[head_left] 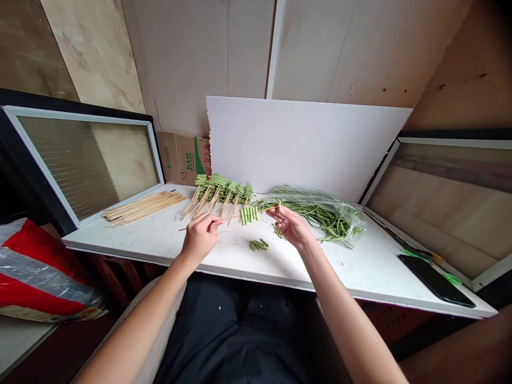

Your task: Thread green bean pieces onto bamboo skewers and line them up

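Observation:
My left hand (202, 234) is closed on a thin wooden skewer (231, 217) held level above the white table. Several short green bean pieces (248, 215) sit side by side on that skewer. At its right tip, my right hand (291, 225) pinches another bean piece (279, 206). Below the hands lies a small pile of cut bean pieces (258, 245); a few more are partly hidden behind my right hand. Filled bean skewers (224, 189) are stacked behind my left hand. Long green beans (328, 220) lie in a clear plastic bag at the right.
Bare skewers (144, 208) lie in a bundle at the left of the table (224, 256). A cardboard box (180, 157) and a white board (296, 144) stand behind. A black phone (436, 280) lies near the right edge, with framed glass panels on both sides.

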Action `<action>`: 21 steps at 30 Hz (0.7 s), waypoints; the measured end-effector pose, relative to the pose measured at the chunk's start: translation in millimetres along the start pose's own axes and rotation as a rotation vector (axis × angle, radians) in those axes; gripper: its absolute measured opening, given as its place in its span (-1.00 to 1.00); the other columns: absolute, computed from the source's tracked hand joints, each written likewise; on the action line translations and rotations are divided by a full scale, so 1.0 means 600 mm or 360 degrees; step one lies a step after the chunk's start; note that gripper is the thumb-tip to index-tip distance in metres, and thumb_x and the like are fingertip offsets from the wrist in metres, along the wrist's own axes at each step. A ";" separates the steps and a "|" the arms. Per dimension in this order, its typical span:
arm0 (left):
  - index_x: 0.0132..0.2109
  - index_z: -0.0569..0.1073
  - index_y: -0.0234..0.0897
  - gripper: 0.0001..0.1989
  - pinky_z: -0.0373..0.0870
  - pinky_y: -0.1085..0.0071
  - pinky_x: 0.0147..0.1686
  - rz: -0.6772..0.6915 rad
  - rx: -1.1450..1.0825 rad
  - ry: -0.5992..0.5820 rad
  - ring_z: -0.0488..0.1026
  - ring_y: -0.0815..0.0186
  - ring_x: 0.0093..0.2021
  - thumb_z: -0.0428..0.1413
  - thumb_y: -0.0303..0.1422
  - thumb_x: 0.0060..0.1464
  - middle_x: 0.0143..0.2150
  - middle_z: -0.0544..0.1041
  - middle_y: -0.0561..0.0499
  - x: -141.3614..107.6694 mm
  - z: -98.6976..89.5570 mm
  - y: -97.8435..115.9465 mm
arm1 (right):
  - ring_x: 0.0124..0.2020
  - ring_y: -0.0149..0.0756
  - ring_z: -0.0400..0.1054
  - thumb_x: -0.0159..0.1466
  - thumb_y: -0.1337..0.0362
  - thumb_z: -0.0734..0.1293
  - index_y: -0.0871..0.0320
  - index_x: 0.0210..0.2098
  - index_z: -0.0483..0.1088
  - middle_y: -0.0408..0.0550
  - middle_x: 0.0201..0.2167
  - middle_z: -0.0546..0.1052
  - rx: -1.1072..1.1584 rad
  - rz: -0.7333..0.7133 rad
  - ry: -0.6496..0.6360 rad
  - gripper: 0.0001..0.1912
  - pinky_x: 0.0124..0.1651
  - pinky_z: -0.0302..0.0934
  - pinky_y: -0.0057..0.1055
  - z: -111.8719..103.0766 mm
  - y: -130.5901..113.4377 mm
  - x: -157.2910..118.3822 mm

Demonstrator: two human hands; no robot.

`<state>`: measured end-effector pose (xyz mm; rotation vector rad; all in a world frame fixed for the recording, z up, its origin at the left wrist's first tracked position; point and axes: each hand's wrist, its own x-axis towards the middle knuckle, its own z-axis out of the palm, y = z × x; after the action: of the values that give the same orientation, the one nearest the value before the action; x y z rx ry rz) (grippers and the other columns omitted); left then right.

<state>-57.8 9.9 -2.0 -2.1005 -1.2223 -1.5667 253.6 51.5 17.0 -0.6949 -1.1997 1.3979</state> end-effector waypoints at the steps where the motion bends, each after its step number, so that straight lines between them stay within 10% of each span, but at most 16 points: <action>1: -0.28 0.58 -0.21 -0.79 0.45 0.36 -0.29 0.0000 0.0004 0.0001 0.56 0.25 -0.33 0.09 -0.49 0.31 -0.32 0.64 -0.02 0.000 0.000 0.000 | 0.29 -0.01 0.43 0.15 -0.04 0.60 0.04 -0.16 0.59 0.05 0.05 0.67 -0.0001 -0.0002 -0.0002 -0.61 -0.34 0.32 -0.48 0.000 0.001 0.000; 21: -0.31 0.57 -0.25 -0.74 0.44 0.39 -0.28 0.0116 0.0041 0.0093 0.57 0.25 -0.30 0.06 -0.62 0.22 -0.35 0.62 0.00 0.002 -0.007 0.000 | -0.17 -0.23 0.43 0.08 -0.04 0.64 0.09 -0.38 0.57 -0.01 -0.27 0.62 -0.0144 -0.0022 0.0073 -0.63 -0.39 0.11 -0.40 0.020 -0.009 -0.009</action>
<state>-60.8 7.9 0.6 -2.0445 -1.1276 -1.5612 245.6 42.4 24.9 -0.7763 -1.2353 1.3159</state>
